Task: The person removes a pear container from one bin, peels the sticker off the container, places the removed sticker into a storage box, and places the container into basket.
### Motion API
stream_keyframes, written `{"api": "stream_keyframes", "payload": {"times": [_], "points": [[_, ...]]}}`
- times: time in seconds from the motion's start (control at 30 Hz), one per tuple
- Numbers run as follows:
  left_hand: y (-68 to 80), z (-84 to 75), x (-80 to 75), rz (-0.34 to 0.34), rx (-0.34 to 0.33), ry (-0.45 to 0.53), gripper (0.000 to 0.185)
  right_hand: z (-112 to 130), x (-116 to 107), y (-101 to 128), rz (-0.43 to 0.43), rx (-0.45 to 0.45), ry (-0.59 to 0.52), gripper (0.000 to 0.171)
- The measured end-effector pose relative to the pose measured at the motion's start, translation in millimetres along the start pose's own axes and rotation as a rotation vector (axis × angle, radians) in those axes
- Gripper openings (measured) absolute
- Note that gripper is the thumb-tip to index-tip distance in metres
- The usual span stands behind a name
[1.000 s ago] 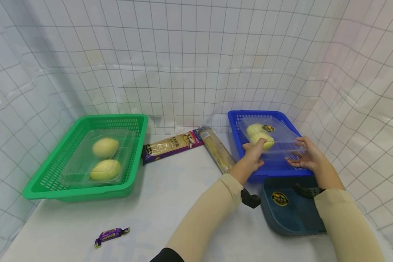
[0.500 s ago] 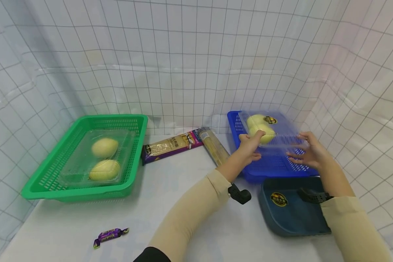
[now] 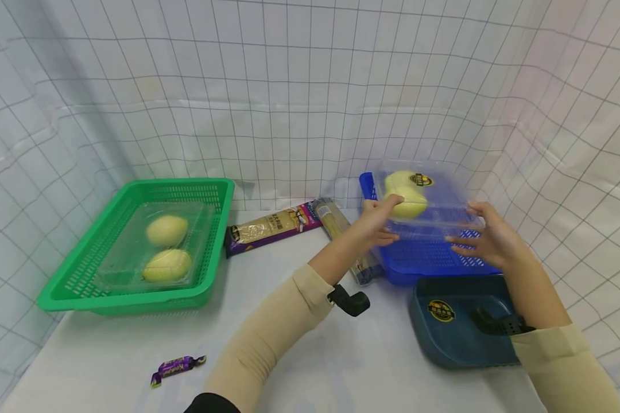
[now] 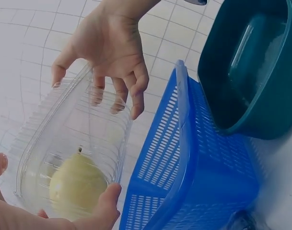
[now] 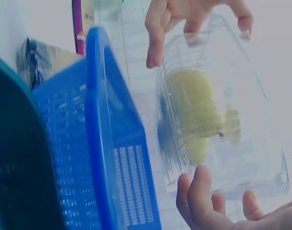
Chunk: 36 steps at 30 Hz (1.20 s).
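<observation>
At the left, a green basket bears a clear lidded box with two yellow fruits. A purple-wrapped candy lies nearer. Past two pasta packets, the left hand grips a clear clamshell box of pears, held clear above a blue basket; the right hand grips its right end, near a dark teal tub.

Two plastic baskets, two clear containers, four yellow fruits, two noodle packets, one candy, one dark tub
</observation>
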<state>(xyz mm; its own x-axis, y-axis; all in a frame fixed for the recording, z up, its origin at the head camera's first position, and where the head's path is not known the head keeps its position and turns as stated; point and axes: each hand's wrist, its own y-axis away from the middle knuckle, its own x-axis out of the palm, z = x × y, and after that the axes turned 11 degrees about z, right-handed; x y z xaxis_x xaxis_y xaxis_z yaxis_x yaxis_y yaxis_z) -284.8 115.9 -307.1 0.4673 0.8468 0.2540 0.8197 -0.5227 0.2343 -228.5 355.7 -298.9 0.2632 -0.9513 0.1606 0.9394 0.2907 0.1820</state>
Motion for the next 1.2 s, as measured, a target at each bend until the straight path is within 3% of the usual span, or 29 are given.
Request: {"api": "stream_keyframes", "payload": {"times": [0.37,0.6,0.8,0.93,1.07,1.2], "points": [[27.4,-3.5,-18.6,-0.014,-0.035,-0.025,0.05,-5.8,30.7,10.1,0.035,-0.034,0.045,0.084],[54.5,0.7,-35.0,0.026,-0.024,-0.083,0.053,-11.6,51.6,19.9,0.075,-0.063,0.095,0.039],[83.4,0.7,-45.4,0.041,-0.006,-0.099,0.052,-17.8,64.2,27.4,0.118,-0.091,0.171,0.036],[101.4,4.9,-54.7,0.037,-0.003,-0.111,0.053,-23.5,76.9,33.7,0.16,-0.112,0.216,0.024],[117.6,12.7,-65.6,0.044,0.004,-0.131,0.055,-27.2,94.4,39.5,0.186,-0.096,0.249,0.028],[131.2,19.1,-75.8,0.059,0.001,-0.146,0.055,-31.9,109.9,42.5,0.178,-0.032,0.244,0.045]]}}
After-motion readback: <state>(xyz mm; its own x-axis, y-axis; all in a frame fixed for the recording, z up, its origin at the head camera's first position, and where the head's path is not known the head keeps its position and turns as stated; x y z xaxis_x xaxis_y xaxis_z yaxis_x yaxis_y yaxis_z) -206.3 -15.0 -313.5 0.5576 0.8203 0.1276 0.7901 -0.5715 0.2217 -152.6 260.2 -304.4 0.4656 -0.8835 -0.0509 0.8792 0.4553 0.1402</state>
